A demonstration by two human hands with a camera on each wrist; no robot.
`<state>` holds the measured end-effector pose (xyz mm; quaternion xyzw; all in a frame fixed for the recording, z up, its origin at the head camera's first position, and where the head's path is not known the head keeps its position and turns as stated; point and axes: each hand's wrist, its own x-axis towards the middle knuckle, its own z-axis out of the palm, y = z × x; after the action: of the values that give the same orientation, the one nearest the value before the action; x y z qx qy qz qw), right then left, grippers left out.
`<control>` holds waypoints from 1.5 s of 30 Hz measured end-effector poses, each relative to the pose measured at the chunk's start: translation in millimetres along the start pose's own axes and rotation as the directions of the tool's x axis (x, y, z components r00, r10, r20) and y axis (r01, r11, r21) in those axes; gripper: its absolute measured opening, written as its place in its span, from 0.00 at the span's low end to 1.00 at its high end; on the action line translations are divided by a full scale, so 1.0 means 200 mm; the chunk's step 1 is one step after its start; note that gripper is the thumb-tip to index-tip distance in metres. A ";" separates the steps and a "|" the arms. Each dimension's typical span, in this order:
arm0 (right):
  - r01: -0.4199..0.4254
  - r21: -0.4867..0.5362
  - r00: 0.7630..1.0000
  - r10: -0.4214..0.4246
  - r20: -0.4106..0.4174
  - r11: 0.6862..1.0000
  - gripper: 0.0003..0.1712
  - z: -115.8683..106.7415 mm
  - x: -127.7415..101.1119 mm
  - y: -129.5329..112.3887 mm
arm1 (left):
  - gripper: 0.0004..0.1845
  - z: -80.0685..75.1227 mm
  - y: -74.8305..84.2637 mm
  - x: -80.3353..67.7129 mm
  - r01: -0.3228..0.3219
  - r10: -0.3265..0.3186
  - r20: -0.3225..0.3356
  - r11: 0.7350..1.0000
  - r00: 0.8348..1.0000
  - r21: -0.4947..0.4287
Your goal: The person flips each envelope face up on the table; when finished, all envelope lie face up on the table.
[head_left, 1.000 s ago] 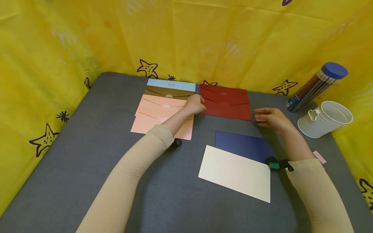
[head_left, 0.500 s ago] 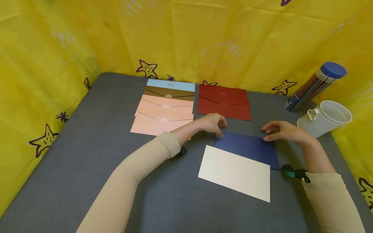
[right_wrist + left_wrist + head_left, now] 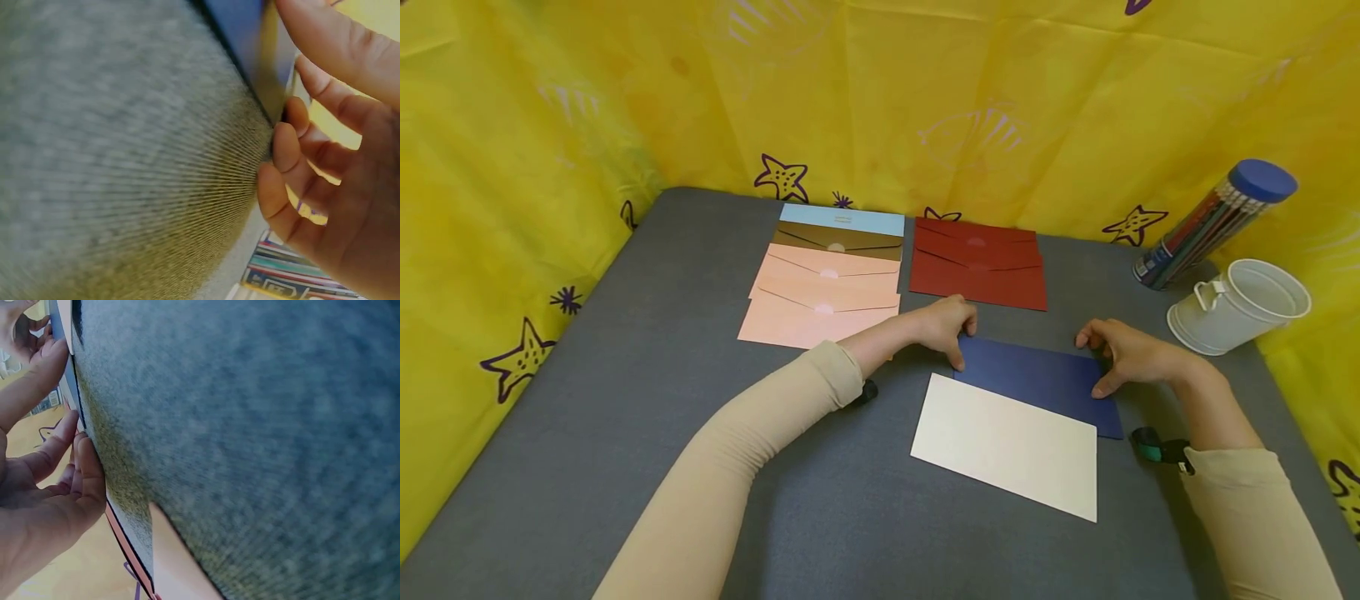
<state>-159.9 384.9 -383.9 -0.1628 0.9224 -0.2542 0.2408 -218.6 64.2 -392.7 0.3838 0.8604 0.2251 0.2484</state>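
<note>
Hands at opposite ends of a dark blue envelope lying flat on the grey table. Left hand at the envelope's far left corner, fingers curled down, thumb and fingertips pinching the edge; the left wrist view shows fingers tucked against the thin blue edge. Right hand at the right end, thumb on top near the right edge, fingers curled round the far corner; the right wrist view shows fingertips under the edge and thumb above, the edge just off the table there. Cream envelope overlaps the blue one's near side, lying on top of it. Behind the left hand, a fanned stack: pink envelopes, a brown one, a light blue one. Dark red envelopes just beyond the blue one, apart from it. At far right, a white bucket on its side, a pencil tube with a blue cap leaning against the yellow cloth.
</note>
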 end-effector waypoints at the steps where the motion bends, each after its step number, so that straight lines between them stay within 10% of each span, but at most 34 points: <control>1: 0.008 -0.025 1.000 -0.008 -0.010 1.000 0.38 0.00 0.00 0.00 | 0.27 0.00 0.00 0.00 0.006 -0.006 -0.003 1.000 1.000 0.008; 13: 0.032 -0.122 0.998 -0.038 -0.044 0.992 0.29 -0.01 0.02 -0.06 | 0.26 0.00 0.01 -0.01 0.056 -0.055 -0.022 0.998 0.998 0.023; 22: 0.138 0.105 0.982 -0.123 -0.143 0.985 0.19 -0.03 0.01 0.00 | 0.24 -0.05 -0.03 -0.01 0.067 -0.070 -0.028 0.994 0.997 -0.091; 25: 0.191 0.150 0.961 -0.154 -0.230 0.970 0.16 -0.06 0.01 0.01 | 0.21 -0.09 -0.05 -0.02 0.071 -0.089 -0.052 0.955 0.995 -0.287; 31: 0.251 0.171 0.909 -0.172 -0.380 0.953 0.14 -0.09 0.00 0.00 | 0.12 -0.15 -0.10 -0.05 0.036 -0.119 -0.095 0.789 0.988 -0.613; 40: 0.075 0.277 0.805 0.106 -0.584 0.958 0.06 -0.09 -0.01 -0.11 | 0.08 -0.21 -0.16 -0.12 -0.032 -0.152 -0.273 0.823 0.950 -0.568; 45: 0.041 0.391 0.731 0.239 -0.639 0.919 0.03 -0.08 -0.02 -0.14 | 0.19 -0.25 -0.17 -0.16 0.012 -0.277 -0.311 0.764 0.909 -0.645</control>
<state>-160.4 369.2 -355.0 0.0408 0.8866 -0.4554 -0.0699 -248.0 9.6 -365.1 0.1570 0.7940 0.5509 0.2036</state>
